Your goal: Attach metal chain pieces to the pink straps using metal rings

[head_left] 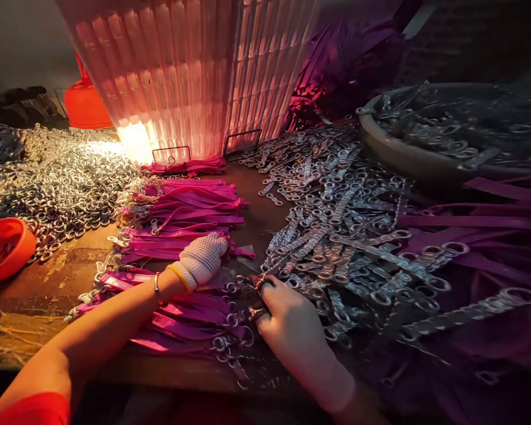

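Note:
My left hand (203, 258), in a white dotted glove with a yellow cuff, is closed above the right ends of a row of magenta straps (181, 221). Its fingertips are hidden, so what it grips cannot be made out. A strap end (244, 252) pokes out beside its fingers. Lower and to the right, my right hand (292, 330), in a thin pale glove, is closed around a small dark tool (259, 286) with a loop-like part; its kind is unclear. Metal ring links (234, 342) join the nearer straps' right ends.
Metal links with ringed ends (318, 195) heap up on the right, below a large round basin (398, 144). Small rings (79, 183) cover the left, near a red bowl (24, 245). A ribbed translucent panel (181, 77) stands behind, beside a red lamp (86, 106).

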Tool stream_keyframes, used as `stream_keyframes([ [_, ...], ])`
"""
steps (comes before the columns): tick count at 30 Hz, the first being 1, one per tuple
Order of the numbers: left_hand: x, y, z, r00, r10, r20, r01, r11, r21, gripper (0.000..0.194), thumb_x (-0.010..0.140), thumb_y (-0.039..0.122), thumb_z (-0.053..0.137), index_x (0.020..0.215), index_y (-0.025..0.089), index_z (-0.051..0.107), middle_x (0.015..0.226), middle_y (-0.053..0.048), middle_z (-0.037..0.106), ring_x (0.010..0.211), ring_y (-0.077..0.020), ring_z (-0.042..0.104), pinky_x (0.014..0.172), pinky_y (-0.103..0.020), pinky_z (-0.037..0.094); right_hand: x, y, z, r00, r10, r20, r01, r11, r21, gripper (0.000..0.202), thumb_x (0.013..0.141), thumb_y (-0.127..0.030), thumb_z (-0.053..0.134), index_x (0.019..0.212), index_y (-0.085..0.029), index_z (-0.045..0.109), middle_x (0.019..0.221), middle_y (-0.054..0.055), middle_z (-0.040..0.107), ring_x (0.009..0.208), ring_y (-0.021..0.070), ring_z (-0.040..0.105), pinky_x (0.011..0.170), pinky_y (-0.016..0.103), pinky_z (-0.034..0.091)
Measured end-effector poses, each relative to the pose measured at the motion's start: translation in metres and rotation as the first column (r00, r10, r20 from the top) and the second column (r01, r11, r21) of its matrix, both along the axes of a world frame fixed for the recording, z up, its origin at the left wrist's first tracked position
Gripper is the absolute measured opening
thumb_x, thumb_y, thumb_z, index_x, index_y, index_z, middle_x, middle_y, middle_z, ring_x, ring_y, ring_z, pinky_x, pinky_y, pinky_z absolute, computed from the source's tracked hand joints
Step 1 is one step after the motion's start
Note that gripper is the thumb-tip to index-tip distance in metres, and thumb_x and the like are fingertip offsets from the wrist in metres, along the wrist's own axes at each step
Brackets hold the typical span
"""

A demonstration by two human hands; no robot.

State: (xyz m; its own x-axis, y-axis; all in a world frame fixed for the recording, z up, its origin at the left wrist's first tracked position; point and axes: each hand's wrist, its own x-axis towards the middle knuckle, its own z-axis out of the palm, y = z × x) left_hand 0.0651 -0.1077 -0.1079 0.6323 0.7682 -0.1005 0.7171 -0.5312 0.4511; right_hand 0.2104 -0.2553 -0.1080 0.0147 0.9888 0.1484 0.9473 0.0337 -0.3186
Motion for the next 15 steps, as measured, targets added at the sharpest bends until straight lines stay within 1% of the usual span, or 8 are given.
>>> stream_keyframes([
  [2,0.007,-0.006,-0.004,1.000,0.025,0.008,-0.026,1.000,0.006,0.039,0.081,0.003,0.048,0.112,0.012,0.069,0.103,-0.015,0.064,0.079,-0.0213,0.060,0.073,-0.031,0.046,-0.003,-0.004,0.001,1.000,-0.010,0.002,0.010,1.000,-0.025,0.019,0.067,-0.004,0.047,0.069,-0.021,0.056,0.072,0.007,0.063,0.070,0.0218,0.059,0.064,0.030,0.038],
  [4,0.006,-0.011,-0.004,0.999,0.033,0.024,-0.033,0.999,0.008,0.047,0.080,0.003,0.050,0.122,0.017,0.065,0.109,-0.013,0.062,0.076,-0.0185,0.059,0.071,-0.029,0.046,-0.005,-0.008,0.003,1.000,-0.027,0.001,0.027,0.998,-0.054,0.019,0.068,-0.003,0.047,0.068,-0.020,0.057,0.069,0.006,0.063,0.067,0.0213,0.059,0.061,0.030,0.036],
  [6,0.000,-0.014,-0.001,0.997,0.023,0.076,-0.023,1.000,0.006,0.045,0.078,0.004,0.052,0.118,0.019,0.067,0.109,-0.011,0.061,0.077,-0.0175,0.059,0.071,-0.027,0.046,-0.005,-0.009,0.005,0.999,-0.044,-0.010,0.043,0.996,-0.081,0.022,0.069,-0.003,0.046,0.071,-0.019,0.060,0.068,0.007,0.064,0.066,0.0209,0.059,0.060,0.030,0.035],
  [8,-0.011,-0.017,0.005,0.979,0.033,0.203,-0.024,0.999,-0.046,0.035,0.079,0.009,0.054,0.108,0.018,0.070,0.102,-0.009,0.063,0.077,-0.0171,0.059,0.069,-0.025,0.046,-0.006,-0.009,0.008,0.997,-0.050,-0.050,0.046,0.995,-0.087,0.026,0.070,-0.003,0.044,0.078,-0.018,0.064,0.069,0.006,0.065,0.066,0.0205,0.059,0.061,0.029,0.037],
  [10,-0.025,-0.025,0.013,0.938,0.092,0.335,-0.030,0.982,-0.187,0.030,0.083,0.017,0.053,0.108,0.017,0.070,0.085,-0.006,0.064,0.066,-0.0144,0.057,0.060,-0.022,0.045,-0.007,-0.009,0.010,0.992,-0.022,-0.123,0.016,0.999,-0.051,0.034,0.069,-0.002,0.043,0.087,-0.018,0.067,0.075,0.005,0.067,0.071,0.0205,0.060,0.064,0.028,0.040],
  [12,-0.042,-0.035,0.021,0.878,0.221,0.425,-0.022,0.905,-0.424,0.033,0.088,0.028,0.053,0.114,0.015,0.066,0.067,-0.001,0.059,0.048,-0.0108,0.048,0.045,-0.020,0.038,-0.011,-0.008,0.012,0.976,0.046,-0.212,-0.041,0.999,0.027,0.044,0.067,0.000,0.043,0.099,-0.019,0.068,0.086,0.006,0.069,0.080,0.0210,0.061,0.071,0.029,0.043],
  [14,-0.057,-0.048,0.029,0.810,0.365,0.459,0.002,0.780,-0.625,0.037,0.087,0.037,0.056,0.115,0.015,0.064,0.060,0.002,0.056,0.039,-0.0078,0.040,0.037,-0.018,0.030,-0.018,-0.005,0.015,0.952,0.126,-0.280,-0.101,0.990,0.102,0.051,0.067,0.000,0.044,0.109,-0.020,0.066,0.096,0.006,0.069,0.089,0.0215,0.061,0.077,0.029,0.045],
  [15,-0.064,-0.054,0.032,0.774,0.425,0.469,0.021,0.723,-0.690,0.037,0.086,0.040,0.060,0.112,0.015,0.064,0.059,0.003,0.056,0.036,-0.0066,0.037,0.035,-0.018,0.027,-0.023,-0.003,0.018,0.942,0.155,-0.296,-0.124,0.985,0.121,0.051,0.068,0.000,0.045,0.110,-0.020,0.065,0.098,0.006,0.069,0.090,0.0214,0.061,0.078,0.029,0.045],
])
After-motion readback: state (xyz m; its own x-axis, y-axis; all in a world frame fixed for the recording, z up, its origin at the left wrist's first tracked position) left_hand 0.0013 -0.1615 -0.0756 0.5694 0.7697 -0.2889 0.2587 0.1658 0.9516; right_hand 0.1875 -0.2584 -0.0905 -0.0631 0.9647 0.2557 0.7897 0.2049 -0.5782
